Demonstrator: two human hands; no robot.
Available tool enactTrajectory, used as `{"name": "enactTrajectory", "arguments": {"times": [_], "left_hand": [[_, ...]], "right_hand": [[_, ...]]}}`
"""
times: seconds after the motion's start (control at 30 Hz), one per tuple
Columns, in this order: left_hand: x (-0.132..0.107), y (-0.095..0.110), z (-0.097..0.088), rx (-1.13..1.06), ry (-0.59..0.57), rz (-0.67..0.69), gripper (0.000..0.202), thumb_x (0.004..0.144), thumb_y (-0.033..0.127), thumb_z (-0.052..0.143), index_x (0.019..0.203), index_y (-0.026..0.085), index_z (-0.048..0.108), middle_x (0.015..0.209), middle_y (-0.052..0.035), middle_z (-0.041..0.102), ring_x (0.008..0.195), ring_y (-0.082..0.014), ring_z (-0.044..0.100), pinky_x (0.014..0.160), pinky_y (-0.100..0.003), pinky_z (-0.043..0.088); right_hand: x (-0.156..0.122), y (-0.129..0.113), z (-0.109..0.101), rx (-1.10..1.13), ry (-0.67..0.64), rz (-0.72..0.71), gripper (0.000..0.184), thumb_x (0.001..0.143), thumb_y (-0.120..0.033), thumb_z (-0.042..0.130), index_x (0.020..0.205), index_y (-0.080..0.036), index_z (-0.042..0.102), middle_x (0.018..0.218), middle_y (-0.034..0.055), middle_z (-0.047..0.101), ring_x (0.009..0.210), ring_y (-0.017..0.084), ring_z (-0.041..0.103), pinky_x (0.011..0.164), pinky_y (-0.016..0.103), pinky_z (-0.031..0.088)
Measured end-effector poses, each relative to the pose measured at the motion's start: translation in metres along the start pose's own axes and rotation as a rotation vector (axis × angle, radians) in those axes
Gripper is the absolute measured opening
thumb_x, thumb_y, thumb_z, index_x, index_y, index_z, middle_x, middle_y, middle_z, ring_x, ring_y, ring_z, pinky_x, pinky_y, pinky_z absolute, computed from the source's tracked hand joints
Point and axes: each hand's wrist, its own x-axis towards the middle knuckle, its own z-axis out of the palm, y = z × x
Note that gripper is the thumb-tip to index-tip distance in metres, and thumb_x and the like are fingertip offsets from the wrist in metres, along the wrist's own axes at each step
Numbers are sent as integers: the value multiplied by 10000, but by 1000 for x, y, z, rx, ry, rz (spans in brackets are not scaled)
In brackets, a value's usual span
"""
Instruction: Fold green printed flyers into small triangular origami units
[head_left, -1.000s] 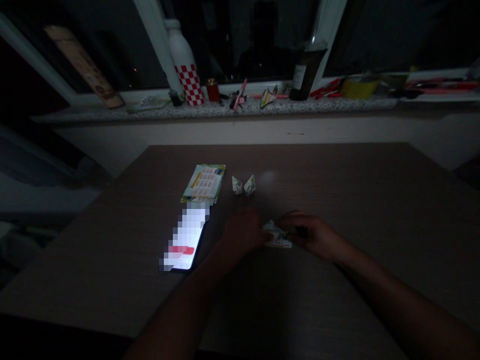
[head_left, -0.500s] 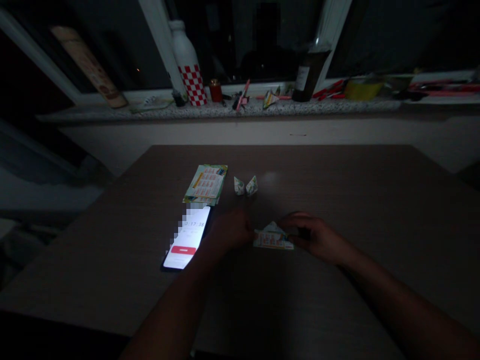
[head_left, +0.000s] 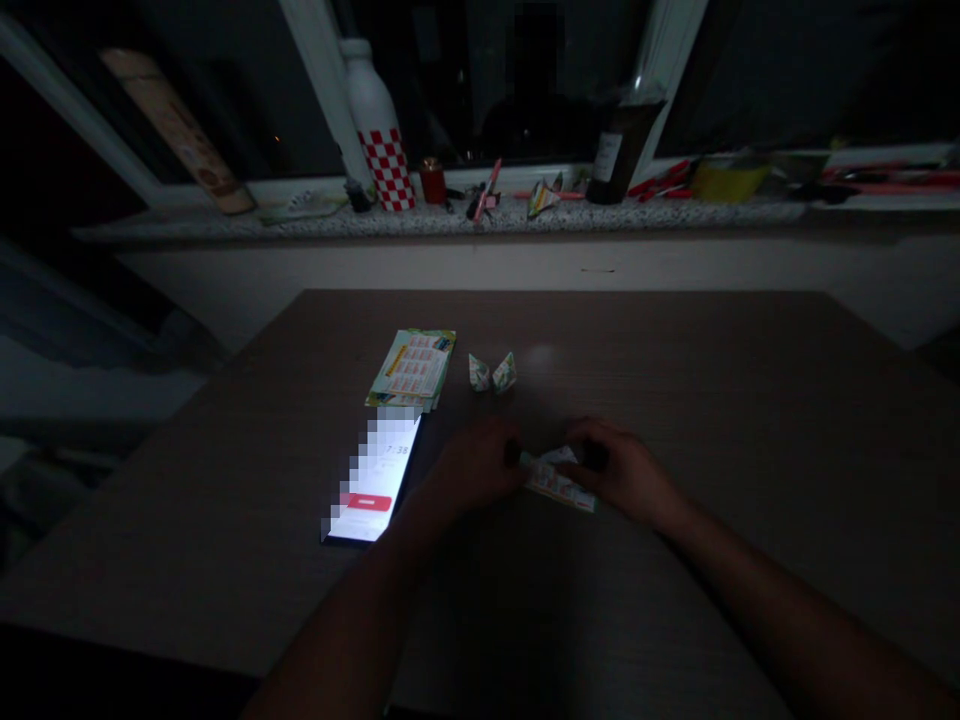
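On the dim brown table (head_left: pixel 675 360) both my hands grip a small folded piece of printed paper (head_left: pixel 556 481). My left hand (head_left: pixel 474 468) pinches its left end with curled fingers. My right hand (head_left: pixel 619 472) is closed over its right side. The paper lies low, close to the tabletop, between the two hands. Two small folded paper pieces (head_left: pixel 493 372) stand just beyond my hands. A stack of printed paper sheets (head_left: pixel 412 368) lies to the left of them.
A lit phone (head_left: pixel 373 484) lies left of my left hand. The window sill (head_left: pixel 450 218) behind the table holds a white bottle with red checks (head_left: pixel 377 128), a dark bottle (head_left: pixel 619 135), a small red jar (head_left: pixel 432 181), pens and other small items.
The paper showed a triangular peak half a second ago; now it is folded flatter into a narrow strip. My left hand moved back in towards my right hand.
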Motion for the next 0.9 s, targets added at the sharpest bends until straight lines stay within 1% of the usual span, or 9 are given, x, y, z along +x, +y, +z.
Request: {"name": "enactTrajectory", "arguments": {"times": [0.07, 0.1, 0.27, 0.33, 0.43, 0.53, 0.6, 0.73, 0.9], "left_hand": [[2, 4, 4, -102, 4, 23, 219, 748, 313, 615, 910, 177, 670, 874, -44, 667, 779, -188, 604, 678, -281, 438], [3, 5, 6, -175, 1, 21, 203, 761, 304, 604, 906, 179, 671, 845, -33, 669, 758, -178, 603, 671, -275, 438], [9, 8, 15, -570, 48, -47, 136, 728, 253, 664, 825, 159, 645, 759, 1, 654, 703, -138, 602, 632, -240, 443], [10, 8, 15, -713, 97, -75, 197, 688, 237, 711, 834, 157, 607, 751, 14, 638, 696, -129, 604, 616, -227, 447], [10, 8, 15, -877, 160, -67, 233, 676, 239, 733, 806, 160, 557, 729, 29, 623, 687, -122, 612, 627, -228, 468], [9, 10, 14, -903, 192, -51, 163, 714, 252, 705, 769, 151, 589, 737, 10, 653, 716, -136, 630, 675, -256, 494], [8, 13, 14, -876, 196, -53, 141, 740, 260, 682, 825, 153, 647, 812, -15, 693, 774, -152, 646, 720, -275, 502], [5, 20, 14, -774, 184, -57, 212, 783, 321, 648, 933, 181, 699, 916, -27, 721, 848, -174, 654, 775, -284, 498], [2, 28, 15, -681, 156, -36, 227, 794, 369, 637, 876, 171, 713, 822, -16, 713, 768, -161, 639, 683, -244, 469]], "right_hand": [[-3, -2, -2, 184, 39, 97, 151, 768, -286, 655, 876, -196, 601, 757, 22, 675, 680, 164, 644, 619, 300, 525], [-4, -3, -3, 270, 61, 134, 181, 761, -302, 663, 892, -197, 596, 716, 8, 672, 643, 155, 643, 589, 284, 524], [-8, -8, -8, 510, 124, 239, 428, 660, -335, 768, 1022, -190, 592, 746, 18, 725, 655, 170, 686, 613, 291, 556], [-8, -10, -10, 579, 143, 280, 450, 640, -345, 786, 1017, -188, 598, 758, 23, 739, 652, 175, 695, 614, 293, 563], [-9, -13, -13, 639, 226, 307, 447, 617, -352, 805, 983, -189, 607, 750, 22, 745, 638, 177, 699, 610, 297, 569], [-9, -18, -15, 633, 307, 288, 449, 598, -359, 815, 959, -186, 614, 754, 35, 748, 651, 193, 706, 608, 313, 578], [-10, -22, -16, 606, 351, 267, 430, 603, -360, 811, 946, -186, 619, 754, 41, 747, 660, 198, 709, 612, 316, 583], [-12, -24, -16, 530, 428, 221, 383, 627, -326, 798, 940, -189, 624, 763, 47, 743, 673, 191, 706, 616, 304, 585], [-13, -21, -14, 415, 480, 164, 326, 646, -296, 783, 921, -198, 639, 756, 43, 738, 674, 186, 700, 618, 299, 581]]}}
